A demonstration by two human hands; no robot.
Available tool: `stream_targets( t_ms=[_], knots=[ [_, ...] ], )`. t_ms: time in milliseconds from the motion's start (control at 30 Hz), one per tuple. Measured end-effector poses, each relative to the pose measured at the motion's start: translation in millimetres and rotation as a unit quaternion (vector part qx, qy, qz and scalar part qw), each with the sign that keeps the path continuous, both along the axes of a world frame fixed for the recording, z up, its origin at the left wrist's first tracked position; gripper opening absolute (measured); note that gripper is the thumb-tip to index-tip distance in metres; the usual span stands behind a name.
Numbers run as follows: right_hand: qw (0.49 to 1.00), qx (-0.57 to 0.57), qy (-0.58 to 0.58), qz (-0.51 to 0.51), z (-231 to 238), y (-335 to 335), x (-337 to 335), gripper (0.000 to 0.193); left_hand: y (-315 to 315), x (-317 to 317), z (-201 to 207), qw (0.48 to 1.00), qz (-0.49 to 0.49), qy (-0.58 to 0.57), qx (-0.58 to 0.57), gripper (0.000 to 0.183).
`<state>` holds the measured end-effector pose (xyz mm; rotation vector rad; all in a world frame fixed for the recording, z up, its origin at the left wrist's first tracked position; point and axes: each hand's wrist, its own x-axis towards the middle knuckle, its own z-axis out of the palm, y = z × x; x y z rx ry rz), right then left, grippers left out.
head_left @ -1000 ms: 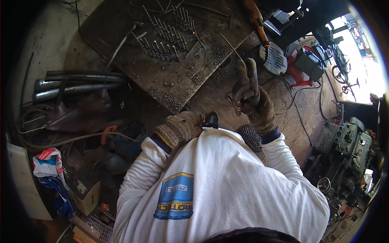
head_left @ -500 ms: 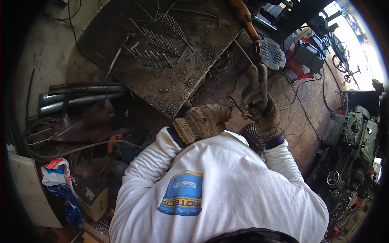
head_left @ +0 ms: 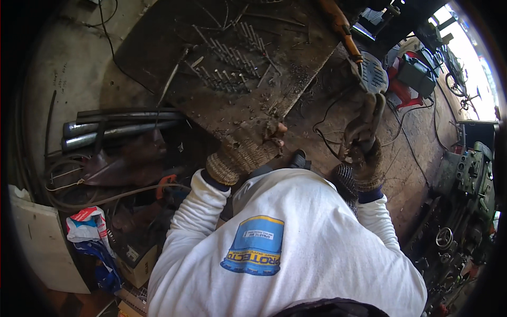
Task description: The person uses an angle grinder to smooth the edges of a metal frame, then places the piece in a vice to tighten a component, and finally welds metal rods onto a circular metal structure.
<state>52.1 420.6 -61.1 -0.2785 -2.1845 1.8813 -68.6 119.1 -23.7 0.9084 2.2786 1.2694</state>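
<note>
My left hand [head_left: 245,150], in a worn knitted glove with bare fingertips poking out, hovers at or over the near corner of the dark metal table [head_left: 182,100]. Its fingers are curled; whatever they hold, if anything, is hidden. On the right, my right hand [head_left: 367,166], gloved too, is closed round a dark, thick-jawed tool that looks like a welding electrode holder [head_left: 366,124]. A thin rod points up and away from its jaws. Several short metal rods [head_left: 227,61] stand upright in rows on the table.
Metal pipes [head_left: 121,127] and a cable lie at left. Beyond my right hand are a round slotted grey plate [head_left: 374,72], a long orange-brown handle [head_left: 340,26] and a red-and-grey machine [head_left: 417,74] with cables. A green machine [head_left: 478,174] stands far right.
My left hand has moved forward toward the table corner, away from my shirt front. My right hand and the electrode holder have shifted slightly right and nearer. The whole view has also shifted.
</note>
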Motion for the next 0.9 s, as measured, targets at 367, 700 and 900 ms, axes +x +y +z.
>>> stream_targets(
  t_ms=[367,700,900],
  knots=[
    [0.996,0.061,0.007,-0.057,-11,-41,-5,0.029,-6,8,-130,0.436,0.178,0.820,-0.325,0.056],
    [0.998,0.038,-0.007,-0.040,2,-70,-20,0.037,-21,10,-132,0.742,-0.028,0.648,-0.171,0.055],
    [0.997,0.035,-0.013,-0.070,-1,-69,-17,0.042,-14,10,-120,0.675,0.079,0.715,-0.163,0.047]
  ],
)
